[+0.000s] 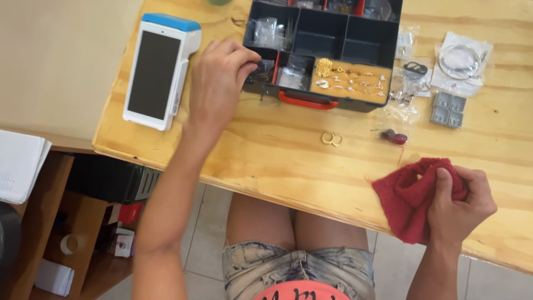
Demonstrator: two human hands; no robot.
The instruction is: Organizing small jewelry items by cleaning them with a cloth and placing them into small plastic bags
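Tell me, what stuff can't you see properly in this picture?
Head view only:
- What the left hand picks at: its fingertips cover that compartment of the organizer box.
- Whether anything lies inside the red cloth: folds and the right hand hide it.
- The box's far row: cut off by the top edge.
- The small pieces on the tan pad: too small to tell apart.

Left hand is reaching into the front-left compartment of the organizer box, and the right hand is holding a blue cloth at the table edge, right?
Not quite. The head view shows the cloth is red, not blue. The rest stands: the right hand grips it at the edge of the wooden table, and the left hand reaches into the front-left compartment of the organizer box.
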